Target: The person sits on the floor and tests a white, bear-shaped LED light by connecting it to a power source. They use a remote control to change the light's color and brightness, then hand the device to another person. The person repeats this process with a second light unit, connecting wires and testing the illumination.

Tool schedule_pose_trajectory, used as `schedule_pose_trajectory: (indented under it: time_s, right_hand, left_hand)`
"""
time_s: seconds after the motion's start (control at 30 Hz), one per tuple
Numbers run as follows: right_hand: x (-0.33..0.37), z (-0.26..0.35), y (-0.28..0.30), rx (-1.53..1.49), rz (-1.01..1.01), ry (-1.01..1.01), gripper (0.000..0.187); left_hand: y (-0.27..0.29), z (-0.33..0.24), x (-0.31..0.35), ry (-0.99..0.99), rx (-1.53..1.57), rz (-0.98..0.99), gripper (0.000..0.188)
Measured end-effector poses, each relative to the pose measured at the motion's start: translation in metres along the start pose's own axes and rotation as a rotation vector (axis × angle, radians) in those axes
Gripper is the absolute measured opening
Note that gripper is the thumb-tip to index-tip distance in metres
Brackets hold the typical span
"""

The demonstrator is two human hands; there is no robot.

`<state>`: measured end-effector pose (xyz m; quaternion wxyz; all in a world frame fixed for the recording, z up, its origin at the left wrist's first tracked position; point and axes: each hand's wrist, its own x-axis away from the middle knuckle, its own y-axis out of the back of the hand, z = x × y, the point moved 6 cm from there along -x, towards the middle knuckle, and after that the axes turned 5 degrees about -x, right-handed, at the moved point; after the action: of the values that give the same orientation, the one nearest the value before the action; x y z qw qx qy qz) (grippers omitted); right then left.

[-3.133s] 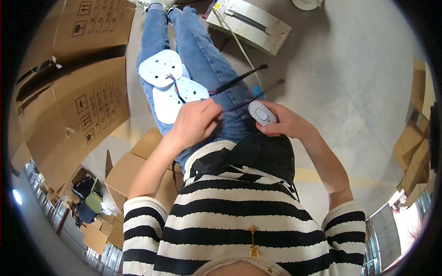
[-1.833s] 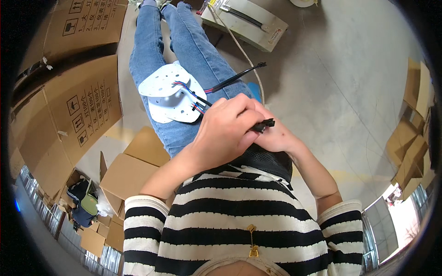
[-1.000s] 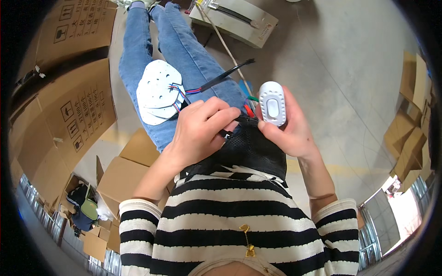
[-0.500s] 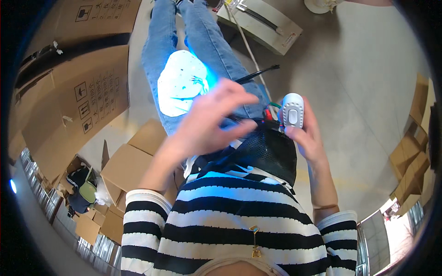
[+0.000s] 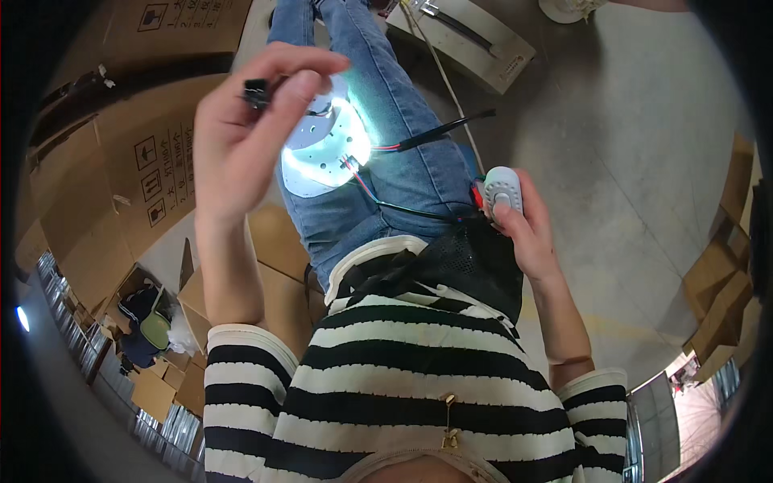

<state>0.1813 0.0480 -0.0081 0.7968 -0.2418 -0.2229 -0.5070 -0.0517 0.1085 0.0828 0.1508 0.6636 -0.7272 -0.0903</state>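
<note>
Light plates [image 5: 322, 175]: glowing on the legs [image 5: 390, 84]; they could slide off if the legs tip.
Wires [image 5: 388, 205]: a hard tug might pull them loose.
Left hand [image 5: 241, 149]: fingers pinch a black plug [image 5: 256, 93]; pulling could drag a plate.
Right hand [image 5: 531, 229]: fingers curl round a white switch [image 5: 501, 177]; a thumb slip could press it.

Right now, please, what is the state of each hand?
Left hand: closed, holding a black connector.
Right hand: closed around a white oval device, thumb on its front.
</note>
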Motion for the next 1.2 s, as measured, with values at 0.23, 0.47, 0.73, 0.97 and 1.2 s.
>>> schedule_pose_trajectory:
  time_s: [0.23,0.47,0.73,0.97,1.2]
  right_hand:
    - [-0.003,0.001,-0.002,-0.129,-0.032,-0.032,0.020]
    - [-0.001,0.002,-0.001,-0.156,-0.016,0.034,0.022]
    - [0.006,-0.007,0.076,-0.203,-0.282,0.082,0.029]
    - [0.005,0.002,0.051,0.030,-0.155,0.105,0.027]
    - [0.006,0.003,0.052,0.155,-0.230,0.148,0.035]
  left_hand:
    - [-0.091,0.005,0.025,-0.114,-0.266,0.383,0.023]
    - [-0.139,0.027,0.051,-0.212,-0.458,0.639,0.019]
    - [-0.068,0.047,0.004,0.052,-0.272,0.331,0.019]
    - [-0.121,0.064,-0.047,0.079,-0.144,0.278,0.024]
    - [-0.171,0.111,-0.052,-0.005,-0.844,0.330,0.033]
